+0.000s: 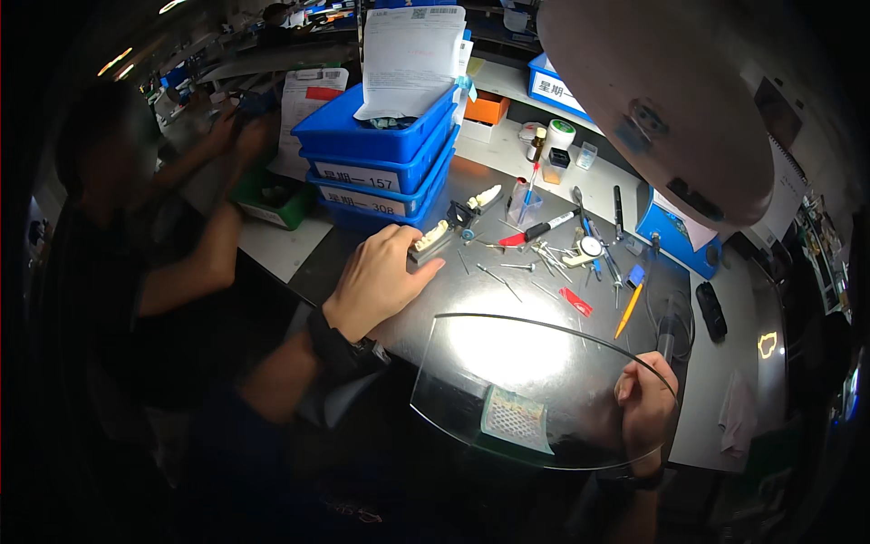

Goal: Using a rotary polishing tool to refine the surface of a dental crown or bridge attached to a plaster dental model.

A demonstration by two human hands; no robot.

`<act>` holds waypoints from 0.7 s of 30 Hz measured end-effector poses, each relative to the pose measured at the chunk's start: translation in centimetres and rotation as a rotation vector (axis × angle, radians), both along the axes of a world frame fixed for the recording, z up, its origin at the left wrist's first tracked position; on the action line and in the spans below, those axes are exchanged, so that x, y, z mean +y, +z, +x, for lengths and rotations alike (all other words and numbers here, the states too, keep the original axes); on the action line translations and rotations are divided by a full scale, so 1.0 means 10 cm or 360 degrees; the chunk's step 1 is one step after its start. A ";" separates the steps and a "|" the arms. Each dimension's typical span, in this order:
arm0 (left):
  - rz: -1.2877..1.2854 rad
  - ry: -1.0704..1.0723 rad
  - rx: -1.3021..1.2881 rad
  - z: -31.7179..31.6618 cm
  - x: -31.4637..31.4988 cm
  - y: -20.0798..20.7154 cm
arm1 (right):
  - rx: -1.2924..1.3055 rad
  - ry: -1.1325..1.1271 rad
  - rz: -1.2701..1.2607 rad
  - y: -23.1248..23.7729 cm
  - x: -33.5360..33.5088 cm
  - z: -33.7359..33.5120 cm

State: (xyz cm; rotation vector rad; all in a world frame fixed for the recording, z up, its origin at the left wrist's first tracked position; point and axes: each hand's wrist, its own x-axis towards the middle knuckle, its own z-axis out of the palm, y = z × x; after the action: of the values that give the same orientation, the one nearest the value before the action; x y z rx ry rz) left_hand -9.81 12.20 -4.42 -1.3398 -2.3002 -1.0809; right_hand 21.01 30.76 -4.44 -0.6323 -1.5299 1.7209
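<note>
My left hand rests on the bench at the near end of a dental model with cream teeth on a grey base. Its thumb and fingers are closed about the base. Joined to it by a dark articulator is a second row of cream teeth, laid open. A curved clear shield with a dark upper edge lies between the camera and my right hand. That hand is closed in a fist around a grey corded handpiece, whose lower part the fingers hide.
Beyond my left hand stand stacked blue bins with papers. Burs, a black marker, a dial gauge and an orange-yellow tool litter the bench. A large pale lamp head overhangs the right. Another person works at left.
</note>
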 end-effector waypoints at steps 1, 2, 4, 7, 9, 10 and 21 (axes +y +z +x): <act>-0.0042 -0.0008 -0.0002 -0.04 0.01 -0.02 | -0.0073 0.0015 0.0105 -0.04 0.00 0.00; -0.0083 -0.0015 -0.0003 -0.08 0.02 -0.05 | -0.0146 0.0030 0.0210 -0.05 -0.01 -0.01; -0.0144 0.0008 0.0014 -0.13 0.00 -0.11 | -0.0102 0.0050 0.0219 -0.03 -0.04 -0.02; -0.0173 0.0046 0.0049 -0.15 -0.04 -0.13 | -0.0190 0.0086 0.0363 -0.01 -0.08 -0.03; -0.0066 0.0028 -0.0099 -0.10 -0.11 -0.05 | -0.0176 0.0144 0.0394 -0.06 -0.10 -0.04; -0.0066 0.0061 -0.0101 -0.06 -0.14 0.02 | -0.0173 0.0185 0.0431 -0.08 -0.09 -0.06; 0.0394 -0.0471 -0.0790 0.56 -0.42 0.10 | -0.0154 0.0177 0.0294 -0.04 -0.03 -0.15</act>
State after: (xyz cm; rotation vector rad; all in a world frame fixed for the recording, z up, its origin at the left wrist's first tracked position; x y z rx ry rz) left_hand -4.18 7.97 -3.40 -1.4671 -2.2108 -1.9124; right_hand 19.46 30.43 -4.82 -0.5513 -1.7981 1.6251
